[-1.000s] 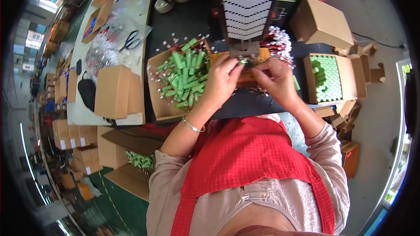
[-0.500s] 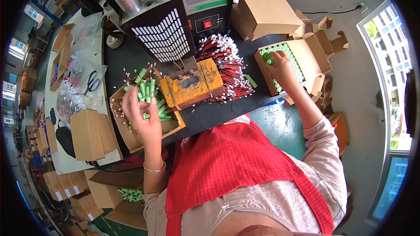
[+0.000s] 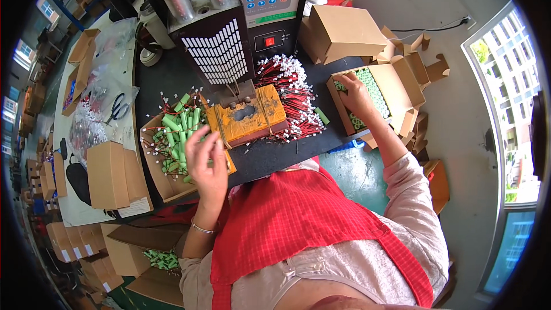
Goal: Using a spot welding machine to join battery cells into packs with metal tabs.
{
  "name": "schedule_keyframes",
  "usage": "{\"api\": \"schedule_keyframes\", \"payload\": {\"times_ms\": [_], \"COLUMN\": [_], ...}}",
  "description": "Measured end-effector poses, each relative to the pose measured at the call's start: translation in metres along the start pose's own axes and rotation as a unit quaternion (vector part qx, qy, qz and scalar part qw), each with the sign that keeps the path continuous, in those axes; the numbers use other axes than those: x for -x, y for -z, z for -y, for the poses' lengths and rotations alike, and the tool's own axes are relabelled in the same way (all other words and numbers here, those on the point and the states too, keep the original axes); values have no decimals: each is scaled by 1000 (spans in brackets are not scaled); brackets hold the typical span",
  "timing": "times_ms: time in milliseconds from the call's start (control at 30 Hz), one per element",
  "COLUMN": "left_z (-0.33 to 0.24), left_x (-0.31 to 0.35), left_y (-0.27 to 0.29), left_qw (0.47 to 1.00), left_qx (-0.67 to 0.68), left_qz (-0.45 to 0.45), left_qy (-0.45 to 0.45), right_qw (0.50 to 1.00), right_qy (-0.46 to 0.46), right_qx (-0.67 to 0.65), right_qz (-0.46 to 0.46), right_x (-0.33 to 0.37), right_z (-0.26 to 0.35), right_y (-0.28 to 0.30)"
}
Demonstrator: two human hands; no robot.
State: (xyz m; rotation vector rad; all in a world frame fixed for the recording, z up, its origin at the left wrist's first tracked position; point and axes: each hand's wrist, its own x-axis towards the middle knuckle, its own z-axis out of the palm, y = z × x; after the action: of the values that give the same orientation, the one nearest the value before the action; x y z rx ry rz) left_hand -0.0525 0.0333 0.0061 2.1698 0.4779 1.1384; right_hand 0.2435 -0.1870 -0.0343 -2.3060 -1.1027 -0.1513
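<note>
In the head view, the left hand hovers at the near right corner of the left-hand box, by the near edge of the black worktable. Its fingers are loosely curled and parted — nothing shows in them. The right hand dips into the open carton at the worktable's right end, fingertips down by the green cells standing in rows there; whether they have hold of one I cannot tell.

Wired green cells lie jumbled in the left-hand box. Between the two containers sits an orange block with a dark hollow, below the machine at the worktable's far edge. Red leads with white connectors heap just right of the block — one loose green cell lies near them.
</note>
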Motion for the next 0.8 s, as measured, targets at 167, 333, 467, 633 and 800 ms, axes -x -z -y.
{"api": "schedule_keyframes", "payload": {"times_ms": [167,333,467,633,800], "left_z": [-30,-36,-38,-50,-48], "left_x": [10,12,5,-20,-15], "left_y": [-30,-68,-116,-196,-225], "left_qw": [983,955,932,943,852], "left_qx": [112,181,231,202,377], "left_qz": [139,229,273,256,353], "left_qy": [-40,-48,-63,-63,86], "right_qw": [1000,999,997,988,966], "right_qy": [-7,-5,-26,-22,-30], "right_qx": [-10,-16,-61,-148,-198], "right_qz": [27,44,40,45,163], "right_x": [-4,-7,-7,-5,2], "right_z": [4,-2,3,25,43], "right_y": [5,9,28,52,72]}}
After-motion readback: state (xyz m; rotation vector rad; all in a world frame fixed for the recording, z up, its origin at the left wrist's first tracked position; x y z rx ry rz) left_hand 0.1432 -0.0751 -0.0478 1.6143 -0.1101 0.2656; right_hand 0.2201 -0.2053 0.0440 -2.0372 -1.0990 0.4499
